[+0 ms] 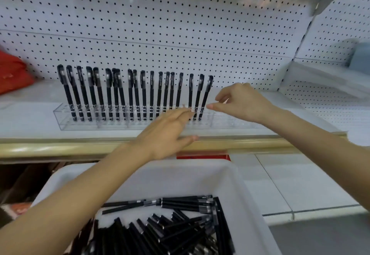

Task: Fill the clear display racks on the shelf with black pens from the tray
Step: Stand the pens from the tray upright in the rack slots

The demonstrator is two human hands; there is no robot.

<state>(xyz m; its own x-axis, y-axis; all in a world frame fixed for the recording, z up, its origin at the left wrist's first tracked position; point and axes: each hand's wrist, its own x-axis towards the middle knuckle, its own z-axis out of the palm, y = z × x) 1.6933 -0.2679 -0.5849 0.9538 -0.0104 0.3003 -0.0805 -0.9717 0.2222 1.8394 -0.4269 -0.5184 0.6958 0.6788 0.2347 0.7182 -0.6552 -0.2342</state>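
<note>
At the far left of the white shelf (30,114) we see a red bag (12,72) lying against the pegboard back panel (180,24). Next to it the clear display rack (66,121) stands lengthwise near the shelf's gold front rail (60,146). It is a long, low, see-through box with holes along its top. A row of black pens (109,94) stands in it from the left end to past the middle. The pens are capped and matt black, with clips at the top and pale print on the barrels. Most are upright, and a few at each end lean a little.

Our left hand (168,132) reaches over the rail with its fingers straight and flat, the tips at the rack's front beside the last pens, and we see nothing in it. Our right hand (240,102) hovers at the right end of the row with its fingers curled. Thumb and forefinger are just at the rightmost pen (207,92), and we cannot tell whether they pinch it.

Below the shelf, in front of us, the white tray (250,204) holds a loose heap of pens (170,230) lying crosswise. A red label (202,156) shows under the rail.
</note>
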